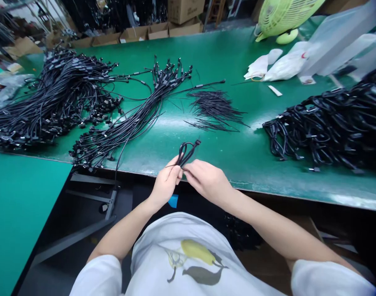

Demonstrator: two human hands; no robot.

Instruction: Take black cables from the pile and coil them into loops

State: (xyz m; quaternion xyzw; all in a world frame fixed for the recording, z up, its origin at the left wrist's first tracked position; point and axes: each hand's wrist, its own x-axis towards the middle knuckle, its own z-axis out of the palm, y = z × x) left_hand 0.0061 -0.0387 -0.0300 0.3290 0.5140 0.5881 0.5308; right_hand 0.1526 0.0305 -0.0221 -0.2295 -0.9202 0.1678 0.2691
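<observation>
A black cable point(185, 153), folded into a small looped bundle, is pinched in my left hand point(167, 183) just above the table's front edge. Its loops and one plug end point up and away from me. From the bundle a thin black strand sticks out to the left. Against the lower part of the bundle, the fingers of my right hand point(209, 179) are closed together; what lies between them is hidden. Beyond my hands lies a loose pile of thin black ties point(214, 107). To the left of it, a bunch of straight black cables point(141, 109) is spread on the green table point(163, 144).
A large heap of cables point(49, 94) covers the table's left side. Folded cable bundles point(323, 119) are piled at the right. White plastic bags point(286, 61) and a yellow-green fan point(283, 18) stand at the back right. Cardboard boxes point(132, 35) line the far edge.
</observation>
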